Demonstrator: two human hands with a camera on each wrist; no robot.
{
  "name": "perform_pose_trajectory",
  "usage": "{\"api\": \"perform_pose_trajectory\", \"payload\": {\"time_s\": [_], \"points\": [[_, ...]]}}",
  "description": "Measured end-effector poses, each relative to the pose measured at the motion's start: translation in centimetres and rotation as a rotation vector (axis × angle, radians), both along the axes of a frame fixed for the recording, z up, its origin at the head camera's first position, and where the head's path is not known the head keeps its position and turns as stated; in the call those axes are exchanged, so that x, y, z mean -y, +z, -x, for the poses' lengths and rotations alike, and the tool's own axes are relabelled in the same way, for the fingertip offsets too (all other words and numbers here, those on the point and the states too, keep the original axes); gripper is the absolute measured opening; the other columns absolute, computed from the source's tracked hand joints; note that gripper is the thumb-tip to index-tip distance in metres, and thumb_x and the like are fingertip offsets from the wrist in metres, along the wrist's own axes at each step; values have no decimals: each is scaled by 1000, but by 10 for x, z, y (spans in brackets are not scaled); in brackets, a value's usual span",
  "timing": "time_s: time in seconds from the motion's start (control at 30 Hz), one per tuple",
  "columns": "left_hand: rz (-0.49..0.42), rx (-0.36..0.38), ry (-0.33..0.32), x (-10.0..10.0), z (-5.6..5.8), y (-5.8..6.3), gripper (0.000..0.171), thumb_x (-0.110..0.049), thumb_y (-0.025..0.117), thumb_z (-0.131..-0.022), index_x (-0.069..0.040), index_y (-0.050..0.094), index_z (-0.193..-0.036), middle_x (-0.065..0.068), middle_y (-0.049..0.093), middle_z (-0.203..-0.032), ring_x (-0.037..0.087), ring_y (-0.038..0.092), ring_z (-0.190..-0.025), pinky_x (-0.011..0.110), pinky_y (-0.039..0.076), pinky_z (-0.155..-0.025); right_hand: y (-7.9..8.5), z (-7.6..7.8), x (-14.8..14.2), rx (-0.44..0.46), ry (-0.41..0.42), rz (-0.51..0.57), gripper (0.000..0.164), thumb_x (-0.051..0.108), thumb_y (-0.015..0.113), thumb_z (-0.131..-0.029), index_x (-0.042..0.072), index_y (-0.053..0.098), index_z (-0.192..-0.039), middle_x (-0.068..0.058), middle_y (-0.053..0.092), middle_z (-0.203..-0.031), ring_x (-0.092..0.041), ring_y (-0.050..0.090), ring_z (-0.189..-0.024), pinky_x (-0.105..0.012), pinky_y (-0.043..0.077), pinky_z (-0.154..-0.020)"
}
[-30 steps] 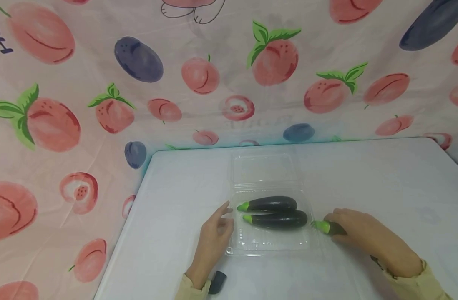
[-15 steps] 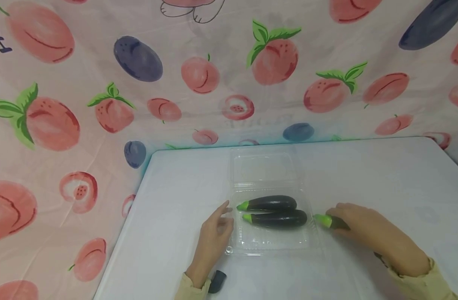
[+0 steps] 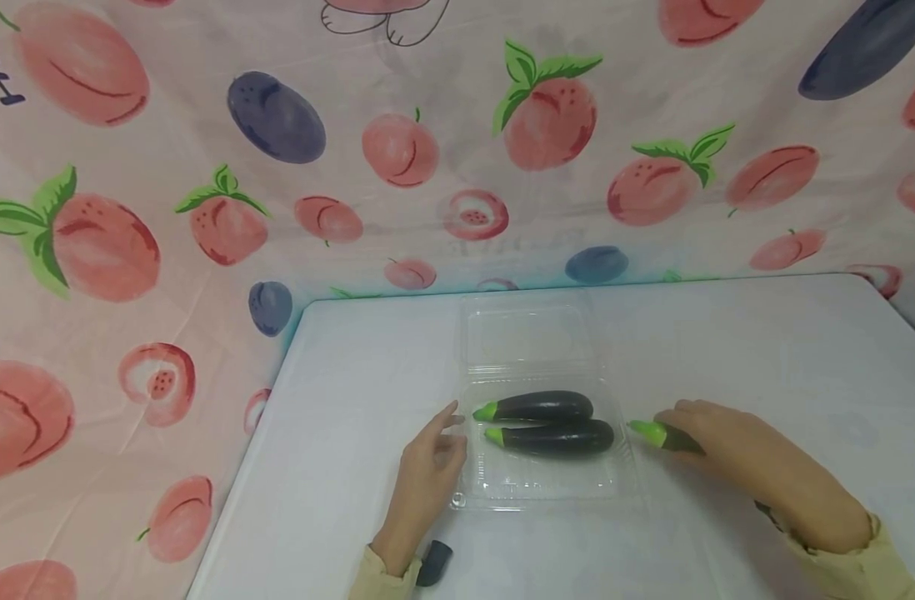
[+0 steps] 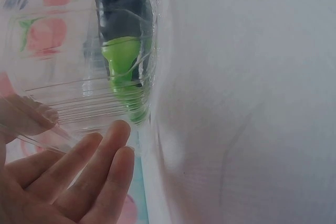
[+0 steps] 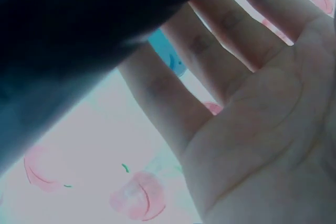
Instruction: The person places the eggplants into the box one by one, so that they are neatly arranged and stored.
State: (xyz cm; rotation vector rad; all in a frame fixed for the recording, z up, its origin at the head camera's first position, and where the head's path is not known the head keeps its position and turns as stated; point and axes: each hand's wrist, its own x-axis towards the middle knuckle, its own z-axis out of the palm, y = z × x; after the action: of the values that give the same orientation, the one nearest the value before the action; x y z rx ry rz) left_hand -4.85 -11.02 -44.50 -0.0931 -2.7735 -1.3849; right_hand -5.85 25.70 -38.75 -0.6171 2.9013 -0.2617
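Observation:
A clear plastic clamshell box (image 3: 547,492) lies with its lid (image 3: 528,333) folded back. Two dark eggplants (image 3: 551,438) with green stem ends lie side by side in its base, stems to the left. My left hand (image 3: 427,471) rests at the box's left side, fingers mostly straight; the left wrist view has the fingertips (image 4: 119,129) right at the ribbed plastic wall, near a green stem end. Just right of the box, my right hand (image 3: 742,450) holds a third eggplant (image 3: 652,433) from above, its green end pointing left. The palm hides most of that eggplant.
The white table (image 3: 352,367) runs back to a wall covering (image 3: 307,50) printed with peaches and dark plums. A small dark block (image 3: 433,564) sits beside the left cuff.
My right hand has shifted slightly right and away from me with the eggplant, whose green end has come up a little. The left hand and the box stay put.

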Motion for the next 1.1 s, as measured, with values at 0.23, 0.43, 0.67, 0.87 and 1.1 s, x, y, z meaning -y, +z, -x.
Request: {"api": "perform_pose_trajectory", "payload": {"time_s": [0.23, 0.43, 0.67, 0.87, 1.1], "points": [[2, -23, -4, 1, 0, -2, 48, -14, 60, -97, -16, 50, -145, 0, 66, -128, 17, 69, -104, 39, 57, -91, 2, 1, 1, -30, 13, -1, 35, 14, 83, -78, 11, 71, -111, 0, 69, -100, -22, 66, -92, -49, 57, -82], [3, -10, 4, 1, 0, -2, 49, -16, 60, -97, -17, 51, -145, -2, 66, -128, 17, 68, -105, 40, 57, -92, 4, 0, -1, -59, 17, 22, 37, 17, 83, -78, 12, 71, -112, 0, 69, -101, -23, 66, -94, -49, 57, -81], [-1, -10, 3, 1, 0, -1, 49, -16, 60, -97, -17, 51, -145, -1, 66, -128, 17, 69, -105, 40, 57, -92, 7, 0, -2, -61, 14, 13, 37, 15, 83, -78, 11, 71, -112, -3, 70, -106, -26, 66, -98, -51, 56, -84], [3, -19, 1, 1, 0, -2, 48, -15, 60, -97, -18, 51, -144, -1, 67, -128, 18, 69, -105, 41, 57, -91, 8, -2, -6, -100, 23, 20, 38, 15, 83, -78, 11, 70, -113, -3, 69, -107, -25, 66, -98, -49, 56, -84], [9, -21, 1, 1, 0, -2, 48, -15, 60, -97, -17, 51, -144, -1, 67, -128, 18, 69, -105, 41, 57, -91, 11, -1, -7, -115, 27, 9, 39, 16, 83, -78, 9, 70, -114, -4, 69, -103, -25, 66, -95, -49, 57, -81]]}}
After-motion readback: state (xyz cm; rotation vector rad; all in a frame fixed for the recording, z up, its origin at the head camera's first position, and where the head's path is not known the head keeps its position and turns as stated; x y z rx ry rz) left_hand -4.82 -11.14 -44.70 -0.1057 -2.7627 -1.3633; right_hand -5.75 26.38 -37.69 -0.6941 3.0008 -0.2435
